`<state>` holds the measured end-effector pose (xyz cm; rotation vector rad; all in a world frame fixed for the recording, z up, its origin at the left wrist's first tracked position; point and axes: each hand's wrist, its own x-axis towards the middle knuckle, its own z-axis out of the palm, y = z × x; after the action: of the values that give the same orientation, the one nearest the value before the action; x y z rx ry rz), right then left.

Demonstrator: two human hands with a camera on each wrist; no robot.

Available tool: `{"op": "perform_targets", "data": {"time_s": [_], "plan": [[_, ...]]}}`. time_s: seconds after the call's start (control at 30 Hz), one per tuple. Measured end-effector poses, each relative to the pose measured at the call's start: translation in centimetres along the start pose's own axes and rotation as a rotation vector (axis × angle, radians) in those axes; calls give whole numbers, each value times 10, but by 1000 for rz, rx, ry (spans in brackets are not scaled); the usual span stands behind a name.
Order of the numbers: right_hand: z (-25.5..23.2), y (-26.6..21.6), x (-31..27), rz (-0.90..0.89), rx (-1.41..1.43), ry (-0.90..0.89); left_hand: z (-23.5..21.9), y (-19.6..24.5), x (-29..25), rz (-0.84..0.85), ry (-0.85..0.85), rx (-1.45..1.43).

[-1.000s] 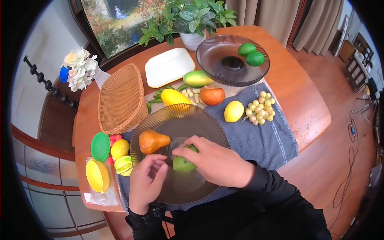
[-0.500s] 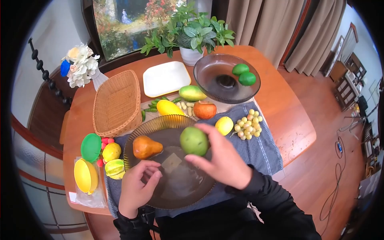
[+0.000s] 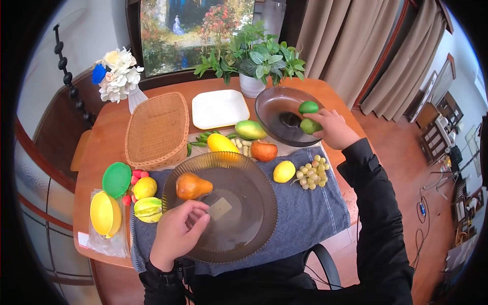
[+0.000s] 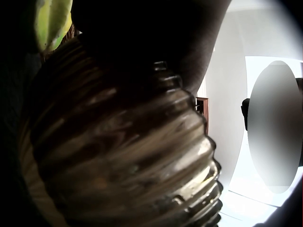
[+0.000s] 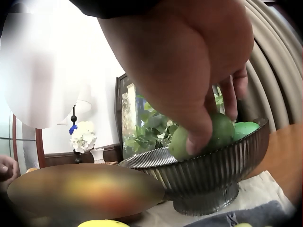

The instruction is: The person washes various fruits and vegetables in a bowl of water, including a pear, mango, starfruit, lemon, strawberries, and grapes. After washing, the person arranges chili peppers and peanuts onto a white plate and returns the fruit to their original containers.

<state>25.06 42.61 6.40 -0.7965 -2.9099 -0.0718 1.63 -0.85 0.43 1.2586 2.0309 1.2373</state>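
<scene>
My right hand (image 3: 333, 129) is over the footed dark glass bowl (image 3: 272, 122) at the back right. Its thumb and fingers grip a rounded green fruit (image 5: 222, 132) inside the rim. Beside that fruit lies a brighter green fruit (image 3: 308, 107); a second bright green one is hidden from the head view. My left hand (image 3: 180, 229) is at the left rim of the near ribbed glass bowl (image 3: 244, 234), fingers loosely bent and holding nothing. An orange-brown pear (image 3: 193, 186) lies in that bowl, and a pale square patch shows at its bottom.
Around the near bowl are a wicker basket (image 3: 157, 129), white tray (image 3: 219, 109), lemon (image 3: 284, 172), grapes (image 3: 311, 174), pomegranate (image 3: 264, 151), yellow mango (image 3: 222, 144) and a striped star fruit (image 3: 148, 209). Green (image 3: 116, 180) and yellow (image 3: 105, 214) small bowls stand left. A potted plant (image 3: 251, 84) is behind.
My right hand has lifted the green fruit out of the near bowl and carried it up and right into the far bowl. The left hand stays by the near bowl's rim.
</scene>
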Motion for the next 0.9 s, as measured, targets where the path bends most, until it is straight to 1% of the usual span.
{"op": "perform_targets", "data": {"time_s": [0.07,0.23,0.37,0.43,0.47,0.53,0.73,0.83,0.9], "plan": [[0,-1,3,16,-27,-25,0,1,0,-1,-6,3],[6,2,16,105,88,-109,-1,2,1,-28,-9,23],[13,8,18,102,65,-54,0,1,0,-21,-2,-3],[13,5,21,213,36,-86,-1,2,0,-13,-8,30],[13,4,20,216,37,-88,-1,2,1,-14,-12,30],[12,2,20,245,-98,-74,-1,2,1,-14,-17,38],[20,5,17,243,-106,-14,0,1,1,0,-9,31],[15,1,16,297,-107,-48,-1,2,2,4,-10,70],[14,-11,0,220,-139,141,1,-1,-1,-20,-22,52]]}}
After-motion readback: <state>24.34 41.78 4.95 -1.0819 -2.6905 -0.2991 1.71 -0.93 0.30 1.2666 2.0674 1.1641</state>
